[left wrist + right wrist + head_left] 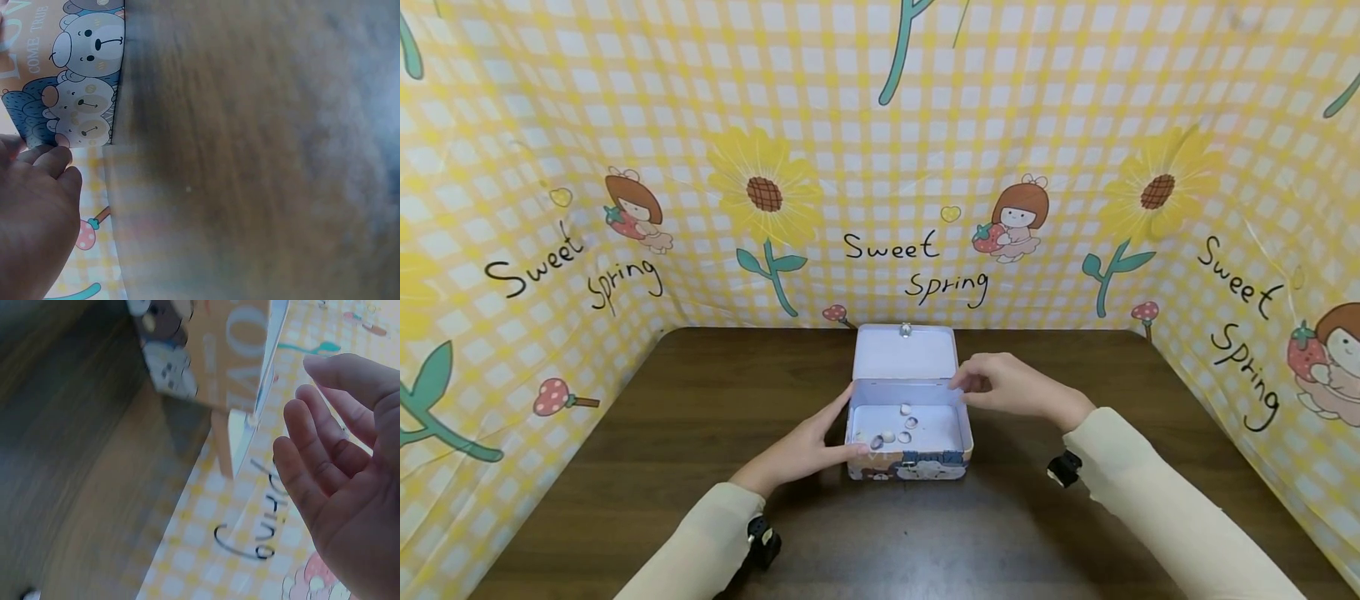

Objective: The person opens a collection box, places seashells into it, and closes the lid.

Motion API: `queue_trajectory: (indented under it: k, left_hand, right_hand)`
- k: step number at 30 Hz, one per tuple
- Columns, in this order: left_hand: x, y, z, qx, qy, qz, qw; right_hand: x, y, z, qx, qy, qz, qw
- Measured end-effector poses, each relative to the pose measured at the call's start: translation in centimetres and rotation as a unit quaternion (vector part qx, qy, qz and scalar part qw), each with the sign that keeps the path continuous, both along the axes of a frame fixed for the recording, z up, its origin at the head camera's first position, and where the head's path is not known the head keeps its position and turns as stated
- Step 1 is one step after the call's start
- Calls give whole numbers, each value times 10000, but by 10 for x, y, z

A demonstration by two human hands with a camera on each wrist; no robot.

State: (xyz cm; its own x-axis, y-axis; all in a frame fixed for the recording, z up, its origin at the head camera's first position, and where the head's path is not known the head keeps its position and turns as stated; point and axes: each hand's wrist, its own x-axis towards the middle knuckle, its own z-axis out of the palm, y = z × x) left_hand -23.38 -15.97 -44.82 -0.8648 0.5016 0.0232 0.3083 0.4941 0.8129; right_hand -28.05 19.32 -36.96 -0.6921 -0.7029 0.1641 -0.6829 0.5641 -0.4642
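Note:
A small tin box (951,471) with printed bears stands on the table, its hinged lid (902,357) raised at the back. Several small pale shells (912,423) lie on the white floor inside, mostly toward the front left. My left hand (805,452) holds the box by its left side, thumb at the front rim and fingers along the side wall. In the left wrist view its fingertips meet the tin's edge. My right hand (1011,386) hovers at the box's right rear rim. Seen from the right wrist, its fingers (303,465) are loosely bent with nothing between them.
The dark wooden table (737,367) extends around the box. Behind it and at both sides hangs a yellow checked cloth (850,183) printed with flowers. Black straps with small devices (763,542) sit at both wrists.

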Motion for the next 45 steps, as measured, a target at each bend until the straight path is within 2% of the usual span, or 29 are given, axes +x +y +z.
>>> queue_trajectory:
  k: [7,16,25,33,41,45]
  left_hand:
    - [-1,0,0,-67,72,-16,10000]
    - [-2,0,-1,-58,52,-6,10000]
    - [-2,0,-2,-41,41,8,10000]
    - [-1,0,-3,-90,36,-23,10000]
    - [-2,-1,-2,-89,28,-7,10000]
    - [-1,-1,-2,-62,0,-11,10000]
  right_hand:
    - [1,32,3,-17,-39,-295,9996]
    - [4,73,-4,41,-77,-686,9976]
    - [8,105,-15,100,-424,-1226,9915]
    - [10,130,-31,242,-916,-1453,9848]
    - [9,148,-48,321,-1019,-1690,9798]
    - [9,154,-52,436,-1131,-1670,9785]
